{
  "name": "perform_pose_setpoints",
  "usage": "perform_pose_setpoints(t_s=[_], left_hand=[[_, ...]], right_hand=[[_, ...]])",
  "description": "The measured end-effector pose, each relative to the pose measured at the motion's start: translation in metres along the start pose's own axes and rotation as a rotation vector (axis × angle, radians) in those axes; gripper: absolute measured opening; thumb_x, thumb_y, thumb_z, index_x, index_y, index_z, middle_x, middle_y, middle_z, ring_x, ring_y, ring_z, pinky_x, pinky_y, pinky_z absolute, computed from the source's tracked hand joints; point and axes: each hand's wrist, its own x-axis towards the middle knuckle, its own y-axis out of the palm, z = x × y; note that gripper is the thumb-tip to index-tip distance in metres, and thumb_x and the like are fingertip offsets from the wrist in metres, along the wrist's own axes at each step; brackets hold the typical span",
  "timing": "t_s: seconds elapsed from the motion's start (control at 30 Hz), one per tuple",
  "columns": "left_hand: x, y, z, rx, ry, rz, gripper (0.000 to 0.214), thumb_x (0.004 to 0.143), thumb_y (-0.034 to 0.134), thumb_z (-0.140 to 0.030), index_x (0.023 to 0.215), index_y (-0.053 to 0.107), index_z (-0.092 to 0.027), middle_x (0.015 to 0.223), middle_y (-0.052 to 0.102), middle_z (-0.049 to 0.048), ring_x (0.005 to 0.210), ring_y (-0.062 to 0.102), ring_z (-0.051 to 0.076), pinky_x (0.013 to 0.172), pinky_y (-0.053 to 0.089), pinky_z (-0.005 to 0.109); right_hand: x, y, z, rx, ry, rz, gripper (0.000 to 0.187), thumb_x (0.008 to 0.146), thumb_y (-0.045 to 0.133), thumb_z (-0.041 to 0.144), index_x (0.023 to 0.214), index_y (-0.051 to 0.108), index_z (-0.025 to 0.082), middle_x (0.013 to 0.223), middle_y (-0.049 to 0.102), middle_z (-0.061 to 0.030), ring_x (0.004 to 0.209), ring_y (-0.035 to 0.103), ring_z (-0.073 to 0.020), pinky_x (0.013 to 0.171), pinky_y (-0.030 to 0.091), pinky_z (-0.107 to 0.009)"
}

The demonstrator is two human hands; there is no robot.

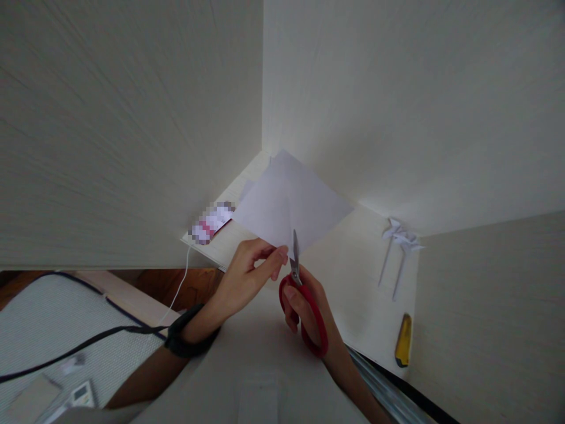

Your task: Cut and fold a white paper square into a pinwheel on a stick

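Observation:
A white square sheet of paper (291, 194) is held up with one corner toward me, a faint crease running down its middle. My left hand (253, 268) pinches the paper near its closest corner, thumb and fingers together. In my right hand (309, 300) is a pair of scissors (315, 321) with red handles, my fingers through the loops. The scissor blades are parted and point away from me, around the near corner of the sheet. Whether they touch the paper's edge is hard to tell.
On the white desk (348, 288), two paper pinwheels (399, 235) on thin sticks lie to the right, with a yellow utility knife (403, 341) nearer me. A lit phone (214, 222) with a white cable (183, 282) rests at the left edge. Walls enclose the desk.

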Motion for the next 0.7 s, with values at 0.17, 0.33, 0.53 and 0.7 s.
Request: perform_pose_setpoints(t_s=[0.17,0.33,0.53,0.7], left_hand=[[-0.0010,0.0000,-0.0001,0.019,0.000,-0.014,0.040,0.087,0.049,-0.029,0.048,0.048,-0.020,0.048,0.050,-0.0031,0.050,0.047,0.009,0.053,0.036,0.024],[-0.0006,-0.0003,-0.0008,0.006,0.001,0.004,0.041,0.088,0.048,-0.029,0.048,0.049,-0.020,0.047,0.049,-0.0034,0.048,0.045,0.009,0.053,0.035,0.024],[-0.0002,-0.0008,-0.0001,-0.017,0.017,0.007,0.041,0.088,0.049,-0.029,0.048,0.048,-0.020,0.047,0.050,-0.0032,0.048,0.047,0.009,0.052,0.036,0.024],[-0.0006,-0.0002,0.0031,-0.036,0.008,0.003,0.040,0.089,0.049,-0.029,0.050,0.049,-0.020,0.049,0.051,-0.0032,0.050,0.048,0.009,0.053,0.037,0.024]], right_hand=[[0.0006,-0.0007,-0.0017,-0.003,-0.017,0.005,0.026,0.084,0.056,0.045,0.079,0.044,0.021,0.049,0.042,0.0105,0.034,0.034,-0.0050,0.033,0.027,-0.017],[0.0017,-0.0012,-0.0001,-0.015,-0.015,0.008,0.028,0.084,0.056,0.045,0.076,0.041,0.023,0.049,0.041,0.0103,0.034,0.034,-0.0051,0.033,0.027,-0.017],[0.0005,-0.0010,0.0019,-0.016,-0.010,0.010,0.028,0.084,0.056,0.046,0.076,0.040,0.023,0.047,0.042,0.0107,0.032,0.035,-0.0055,0.031,0.027,-0.018],[-0.0004,-0.0006,0.0008,-0.013,-0.007,0.007,0.028,0.084,0.056,0.045,0.077,0.041,0.023,0.048,0.043,0.0105,0.033,0.035,-0.0057,0.032,0.029,-0.018]])
